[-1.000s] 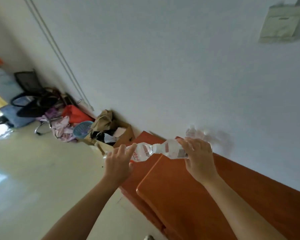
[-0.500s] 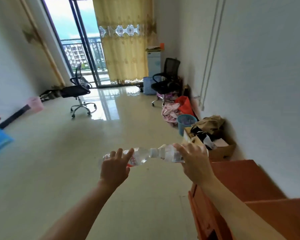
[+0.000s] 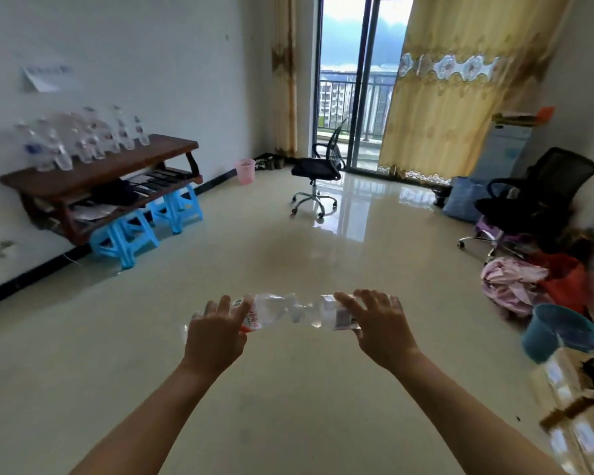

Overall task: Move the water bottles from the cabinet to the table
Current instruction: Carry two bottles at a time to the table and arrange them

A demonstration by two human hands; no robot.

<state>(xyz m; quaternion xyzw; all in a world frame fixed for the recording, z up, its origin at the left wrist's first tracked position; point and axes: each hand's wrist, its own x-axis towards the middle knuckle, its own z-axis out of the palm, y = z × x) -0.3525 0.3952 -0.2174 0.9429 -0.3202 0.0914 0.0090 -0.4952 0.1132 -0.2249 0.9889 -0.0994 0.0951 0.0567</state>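
Both arms are stretched forward at chest height. One water bottle (image 3: 268,315) is gripped sideways by the left hand (image 3: 216,337). A second bottle (image 3: 333,315) is clasped by the right hand (image 3: 381,329).

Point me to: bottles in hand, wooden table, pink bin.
bottles in hand (image 3: 290,311), head view, on the clear plastic between the two hands.
wooden table (image 3: 117,166), head view, on the bare top in front of the bottles.
pink bin (image 3: 245,171), head view, on its side wall.

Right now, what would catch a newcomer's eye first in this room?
Two clear water bottles held lying sideways, one in the left hand and one in the right hand, low in the middle. At left, a wooden table crowded with upright bottles. Behind, a yellow curtain.
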